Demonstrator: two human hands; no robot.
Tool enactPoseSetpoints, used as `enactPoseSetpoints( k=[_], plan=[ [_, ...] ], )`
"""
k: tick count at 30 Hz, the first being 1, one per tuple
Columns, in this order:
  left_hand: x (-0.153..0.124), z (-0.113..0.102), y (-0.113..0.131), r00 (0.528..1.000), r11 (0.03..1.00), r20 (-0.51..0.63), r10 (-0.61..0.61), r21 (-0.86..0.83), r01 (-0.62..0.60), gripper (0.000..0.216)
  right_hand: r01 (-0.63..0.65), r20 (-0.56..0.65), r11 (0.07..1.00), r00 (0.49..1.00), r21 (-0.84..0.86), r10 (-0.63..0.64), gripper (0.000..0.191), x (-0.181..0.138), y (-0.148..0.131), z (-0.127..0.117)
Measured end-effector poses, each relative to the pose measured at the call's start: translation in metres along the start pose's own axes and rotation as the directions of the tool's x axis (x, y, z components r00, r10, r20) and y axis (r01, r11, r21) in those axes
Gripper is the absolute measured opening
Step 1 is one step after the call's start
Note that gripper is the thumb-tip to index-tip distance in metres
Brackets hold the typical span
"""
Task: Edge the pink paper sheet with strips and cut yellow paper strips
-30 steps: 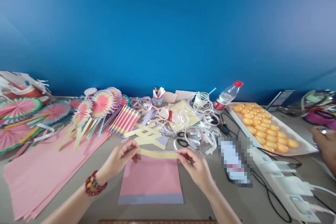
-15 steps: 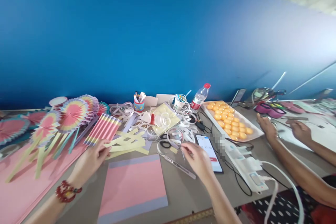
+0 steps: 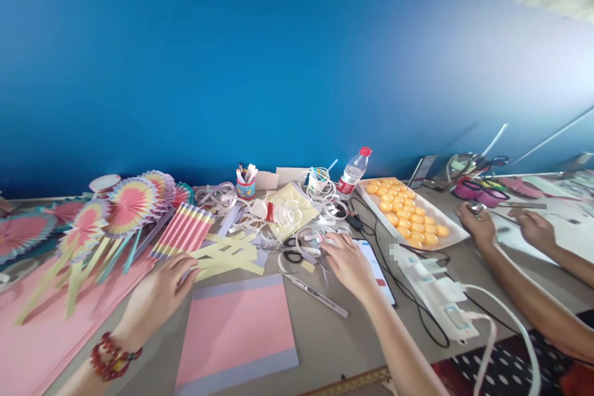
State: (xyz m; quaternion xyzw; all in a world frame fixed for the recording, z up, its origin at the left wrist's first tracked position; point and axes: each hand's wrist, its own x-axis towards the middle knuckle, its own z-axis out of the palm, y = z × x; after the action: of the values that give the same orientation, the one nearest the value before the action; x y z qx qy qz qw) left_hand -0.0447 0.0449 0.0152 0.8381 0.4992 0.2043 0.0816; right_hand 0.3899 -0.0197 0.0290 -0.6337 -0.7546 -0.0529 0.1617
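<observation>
My left hand (image 3: 160,294), with a red bead bracelet on its wrist, rests on the table, its fingers curled on the near end of a pile of yellow paper strips (image 3: 227,255). My right hand (image 3: 346,263) lies palm down, fingers stretched into a tangle of white paper rings and strips (image 3: 310,238), partly covering a phone (image 3: 374,263). Between my hands lies a pink sheet with lilac edges (image 3: 236,328). A slim grey pen-like tool (image 3: 320,298) and black scissors (image 3: 293,255) lie just left of my right hand.
Paper fans (image 3: 125,198) and a pleated striped sheet (image 3: 183,230) sit at the left above a pink paper stack (image 3: 37,346). A bottle (image 3: 352,173), a tray (image 3: 457,236) of orange pieces and a power strip (image 3: 436,294) are at the right. Another person's hands (image 3: 477,226) work there.
One second ago both hands held one yellow strip over the pink sheet. The left hand has since carried it to the strip pile; the right let go and reached into the white rings. My view swung right.
</observation>
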Motion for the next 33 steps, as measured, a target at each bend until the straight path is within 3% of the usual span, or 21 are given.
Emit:
enactPoseSetpoints(
  k=[5, 8, 12, 15, 17, 21, 24, 27, 29, 33],
  plan=[
    [-0.007, -0.006, 0.005, 0.999, 0.997, 0.035, 0.032, -0.068, -0.030, 0.030, 0.065, 0.029, 0.998, 0.997, 0.025, -0.066, 0.022, 0.016, 0.003, -0.011],
    [-0.009, -0.009, 0.010, 0.997, 0.992, 0.069, 0.042, -0.124, -0.033, 0.030, 0.076, 0.009, 0.986, 0.997, 0.148, -0.078, 0.018, 0.027, 0.015, -0.022],
    [-0.009, -0.007, 0.018, 0.989, 0.983, 0.133, 0.065, -0.180, -0.040, 0.028, -0.058, -0.082, 0.957, 0.993, 0.285, 0.084, 0.020, 0.037, 0.022, -0.034],
    [-0.010, -0.007, 0.027, 0.982, 0.968, 0.164, 0.098, -0.245, -0.055, 0.025, -0.104, -0.186, 0.935, 0.967, 0.339, 0.175, 0.022, 0.035, 0.011, -0.042],
    [-0.010, -0.009, 0.036, 0.979, 0.949, 0.176, 0.102, -0.313, -0.043, 0.023, -0.095, -0.134, 0.875, 0.975, 0.475, 0.179, 0.023, 0.030, -0.005, -0.045],
    [-0.002, -0.021, 0.065, 0.980, 0.859, 0.139, 0.141, -0.509, -0.052, 0.023, -0.139, 0.140, 0.612, 0.989, 0.778, 0.047, 0.022, 0.015, -0.045, -0.046],
    [0.011, -0.029, 0.087, 0.989, 0.767, 0.025, 0.147, -0.634, -0.098, 0.030, -0.141, 0.179, 0.409, 0.982, 0.901, -0.056, 0.021, 0.007, -0.072, -0.041],
    [0.022, -0.031, 0.100, 0.981, 0.663, 0.057, 0.187, -0.744, -0.084, 0.034, -0.136, 0.170, 0.247, 0.978, 0.959, -0.123, 0.026, 0.001, -0.091, -0.031],
    [0.024, -0.029, 0.103, 0.980, 0.625, 0.070, 0.187, -0.778, -0.063, 0.027, -0.143, 0.169, 0.218, 0.980, 0.965, -0.108, 0.026, -0.002, -0.098, -0.024],
    [0.017, -0.023, 0.101, 0.996, 0.587, 0.073, 0.052, -0.809, 0.029, 0.020, -0.094, 0.132, 0.298, 0.985, 0.950, -0.108, 0.020, -0.006, -0.104, -0.015]
  ],
)
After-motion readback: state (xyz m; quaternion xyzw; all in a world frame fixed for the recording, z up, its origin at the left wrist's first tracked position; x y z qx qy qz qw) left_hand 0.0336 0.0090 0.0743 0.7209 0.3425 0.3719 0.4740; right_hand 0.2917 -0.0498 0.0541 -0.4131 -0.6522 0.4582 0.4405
